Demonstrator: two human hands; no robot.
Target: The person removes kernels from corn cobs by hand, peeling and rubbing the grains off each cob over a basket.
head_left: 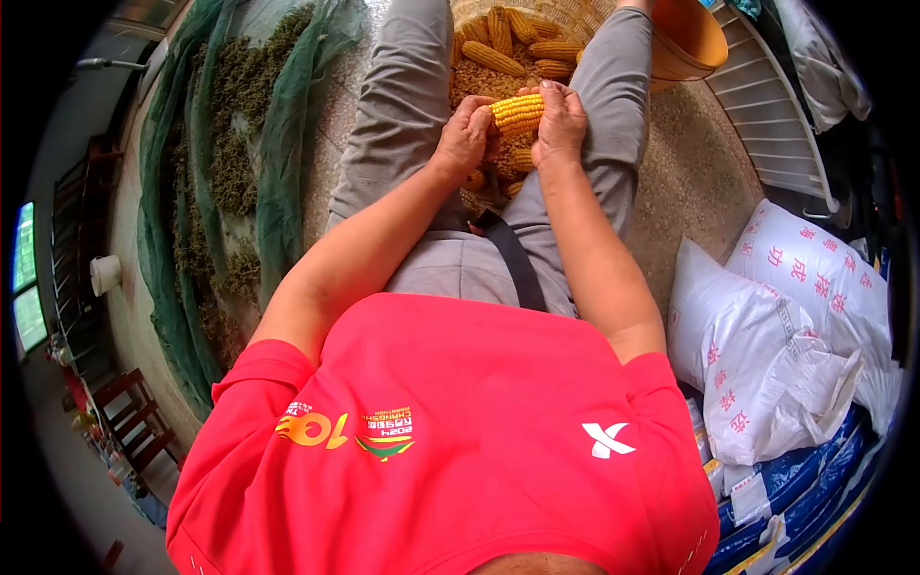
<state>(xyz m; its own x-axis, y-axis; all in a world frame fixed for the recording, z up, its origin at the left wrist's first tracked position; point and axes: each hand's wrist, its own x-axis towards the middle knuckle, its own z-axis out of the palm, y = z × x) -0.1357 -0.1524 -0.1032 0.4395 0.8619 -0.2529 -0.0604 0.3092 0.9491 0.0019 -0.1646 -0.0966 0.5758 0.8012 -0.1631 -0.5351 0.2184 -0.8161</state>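
Steadily now, hold the corn cob over the wicker basket, between the grey trouser legs. Clasped at one end by the left hand and at the other by the right hand, with yellow kernel rows exposed in between. To work it well, probably best to brace firmly with one hand and press with the opposite thumb, row by row, rather than squeeze everywhere at once. Stay low and centred above the loose kernels. Avoid knocking the other cobs farther forward.
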